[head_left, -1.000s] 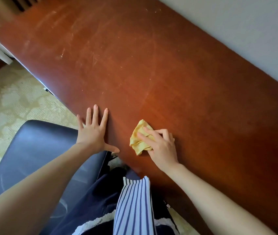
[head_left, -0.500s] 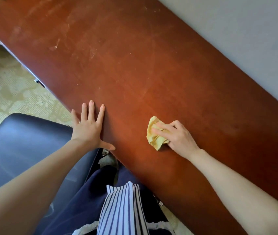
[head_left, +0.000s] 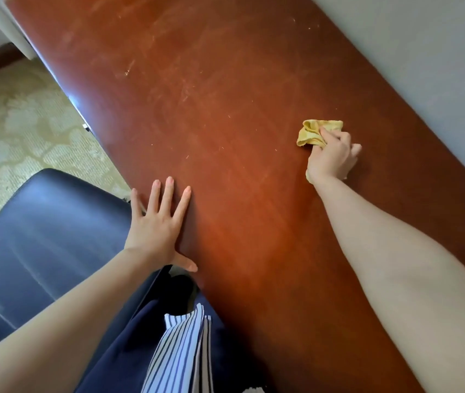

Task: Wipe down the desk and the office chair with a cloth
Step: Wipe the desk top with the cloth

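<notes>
— Where is the cloth?
— Bunched in the right hand, fingers curled round it, pressed to the desk near the wall
— And the left hand?
— Flat, fingers spread, on the desk's near edge beside the office chair

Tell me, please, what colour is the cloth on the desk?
Yellow. The cloth, gripped by the right hand, shows clearly in the head view.
</notes>
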Motion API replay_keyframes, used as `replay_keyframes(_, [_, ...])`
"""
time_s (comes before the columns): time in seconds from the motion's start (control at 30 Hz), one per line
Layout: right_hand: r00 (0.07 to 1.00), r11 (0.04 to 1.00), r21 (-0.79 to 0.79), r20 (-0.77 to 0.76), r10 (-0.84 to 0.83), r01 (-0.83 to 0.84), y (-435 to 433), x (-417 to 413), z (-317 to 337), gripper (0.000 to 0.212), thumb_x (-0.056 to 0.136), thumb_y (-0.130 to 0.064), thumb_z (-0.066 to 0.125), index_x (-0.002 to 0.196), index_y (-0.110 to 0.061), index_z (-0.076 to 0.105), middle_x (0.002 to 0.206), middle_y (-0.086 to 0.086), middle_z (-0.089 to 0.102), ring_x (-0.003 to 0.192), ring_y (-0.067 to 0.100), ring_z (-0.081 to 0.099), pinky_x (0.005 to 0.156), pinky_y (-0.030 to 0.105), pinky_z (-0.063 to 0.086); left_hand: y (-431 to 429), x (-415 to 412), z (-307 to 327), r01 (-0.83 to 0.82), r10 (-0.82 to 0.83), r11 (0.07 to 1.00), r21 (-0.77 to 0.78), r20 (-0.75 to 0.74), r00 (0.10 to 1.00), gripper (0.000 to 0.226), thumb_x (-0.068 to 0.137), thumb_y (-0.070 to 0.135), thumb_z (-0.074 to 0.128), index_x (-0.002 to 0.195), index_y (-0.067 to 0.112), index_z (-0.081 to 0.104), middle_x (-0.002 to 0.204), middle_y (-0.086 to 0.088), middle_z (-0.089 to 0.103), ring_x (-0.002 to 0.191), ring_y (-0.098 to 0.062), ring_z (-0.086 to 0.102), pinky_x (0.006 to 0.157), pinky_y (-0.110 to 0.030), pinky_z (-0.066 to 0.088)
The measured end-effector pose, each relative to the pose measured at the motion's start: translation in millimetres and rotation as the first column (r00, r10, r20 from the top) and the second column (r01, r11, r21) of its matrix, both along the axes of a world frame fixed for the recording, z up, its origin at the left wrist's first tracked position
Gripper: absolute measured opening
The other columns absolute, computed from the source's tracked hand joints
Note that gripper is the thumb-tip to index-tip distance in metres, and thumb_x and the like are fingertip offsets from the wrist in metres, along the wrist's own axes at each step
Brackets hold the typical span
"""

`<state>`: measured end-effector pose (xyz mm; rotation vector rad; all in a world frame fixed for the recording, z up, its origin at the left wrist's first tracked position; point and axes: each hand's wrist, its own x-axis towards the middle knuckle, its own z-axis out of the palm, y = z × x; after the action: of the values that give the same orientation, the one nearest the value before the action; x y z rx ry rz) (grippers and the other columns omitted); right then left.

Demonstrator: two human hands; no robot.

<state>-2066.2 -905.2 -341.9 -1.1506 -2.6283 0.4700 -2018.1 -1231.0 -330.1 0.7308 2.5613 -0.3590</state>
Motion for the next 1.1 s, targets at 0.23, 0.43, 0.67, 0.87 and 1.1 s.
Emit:
replay_keyframes(0.23, [0.987, 0.986, -0.026, -0.007, 0.164, -0.164, -39.8, 4.5, -6.4, 0.040, 0.089, -0.020, 0.061, 0.127, -0.031, 0.059, 0.131, -0.010, 0.052, 0.104, 0.022, 0.039, 0.091, 0.027, 0.029, 0.7, -2.5, 1.4, -0.034, 0.034, 0.999, 0.005, 0.026, 0.999, 0.152, 0.040, 0.094, 0.050, 0.131, 0.016, -0.043, 0.154, -0.019, -0.023, 0.143, -0.039, -0.015, 0.109, -0.065, -0.002])
replay_keyframes(0.43, [0.854, 0.854, -0.056, 0.039, 0.519, -0.517, -90.8, 63.9, -2.9, 0.045, 0.084, -0.016, 0.065, 0.126, -0.033, 0.059, 0.127, -0.007, 0.055, 0.101, 0.022, 0.040, 0.091, 0.033, 0.037, 3.3, -3.5, 4.4, -0.034, 0.035, 0.999, -0.016, 0.044, 0.998, 0.153, 0.041, 0.094, 0.050, 0.144, 0.015, -0.029, 0.155, -0.019, -0.021, 0.143, -0.040, -0.013, 0.109, -0.064, -0.001])
replay_keyframes(0.67, [0.705, 0.703, -0.061, -0.026, 0.709, -0.709, -142.8, 153.4, 2.1, 0.054, 0.070, -0.007, 0.076, 0.118, -0.030, 0.066, 0.118, -0.008, 0.063, 0.092, 0.018, 0.046, 0.072, 0.034, 0.047, 1.1, -8.3, 6.3, -0.040, 0.039, 0.999, 0.015, 0.072, 0.997, 0.153, 0.041, 0.094, 0.052, 0.144, 0.016, -0.030, 0.154, -0.018, -0.022, 0.143, -0.040, -0.016, 0.110, -0.063, -0.001])
replay_keyframes(0.87, [0.575, 0.582, 0.086, -0.092, 0.813, -0.809, -146.1, 221.6, -7.1, 0.053, 0.064, -0.001, 0.071, 0.110, -0.027, 0.071, 0.113, -0.009, 0.067, 0.085, 0.014, 0.044, 0.068, 0.029, 0.044, -2.8, -7.4, 5.2, -0.032, 0.031, 0.999, 0.021, 0.075, 0.997, 0.153, 0.040, 0.094, 0.051, 0.144, 0.017, -0.030, 0.154, -0.019, -0.022, 0.142, -0.041, -0.016, 0.110, -0.063, 0.003])
replay_keyframes(1.1, [0.596, 0.592, 0.135, -0.009, 0.803, -0.795, -89.3, 233.7, -4.5, 0.066, 0.056, 0.012, 0.076, 0.111, -0.024, 0.071, 0.113, -0.006, 0.067, 0.084, 0.013, 0.043, 0.066, 0.030, 0.052, -0.6, -6.4, 5.2, -0.017, 0.018, 1.000, -0.011, 0.061, 0.998, 0.153, 0.041, 0.095, 0.049, 0.144, 0.013, -0.029, 0.153, -0.022, -0.020, 0.143, -0.042, -0.012, 0.111, -0.062, 0.008])
